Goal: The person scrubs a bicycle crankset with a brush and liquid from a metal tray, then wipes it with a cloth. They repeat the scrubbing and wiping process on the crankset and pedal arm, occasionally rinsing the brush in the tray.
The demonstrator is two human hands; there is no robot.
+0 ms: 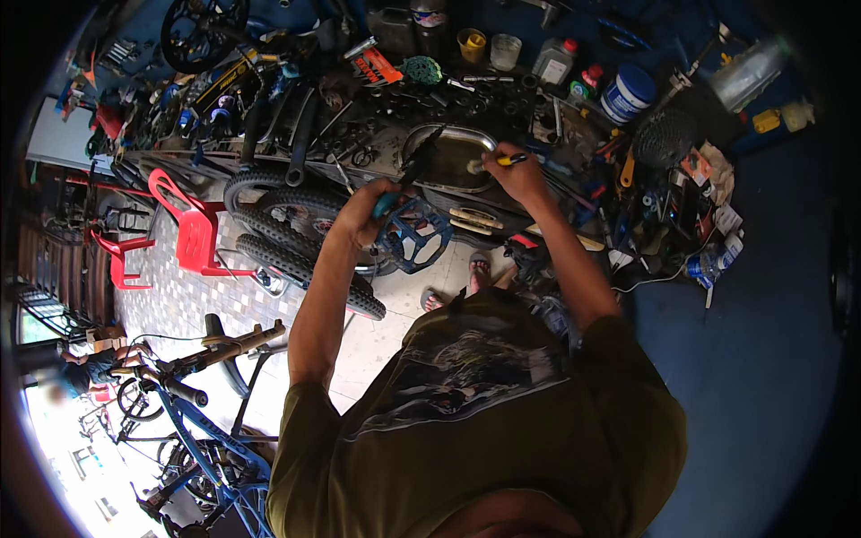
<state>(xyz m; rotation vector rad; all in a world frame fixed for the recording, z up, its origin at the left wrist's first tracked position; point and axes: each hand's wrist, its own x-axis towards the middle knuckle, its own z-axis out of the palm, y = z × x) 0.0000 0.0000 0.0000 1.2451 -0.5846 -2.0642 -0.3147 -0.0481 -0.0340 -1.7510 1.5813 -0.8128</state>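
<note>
My left hand [366, 215] is closed around a teal handle [386, 204], from which a long dark part [421, 160] slants up over the near edge of a metal tray [490, 142]. Just right of those fingers is a dark blue flat bike pedal [418, 237]; I cannot tell whether the hand bears it too. My right hand [520, 176] grips a brush with a yellow and black handle [511, 160]. Its pale bristles [475, 167] are at the right side of the tray, over or in murky brownish liquid [448, 161].
Loose tools and small parts crowd the bench [359, 134]. A blue-and-white tub [628, 93] and a grey bottle [554, 61] stand behind. Bike tyres [305, 269] are below on the left, near a red chair [193, 229]. A blue bike [211, 448] stands lower left.
</note>
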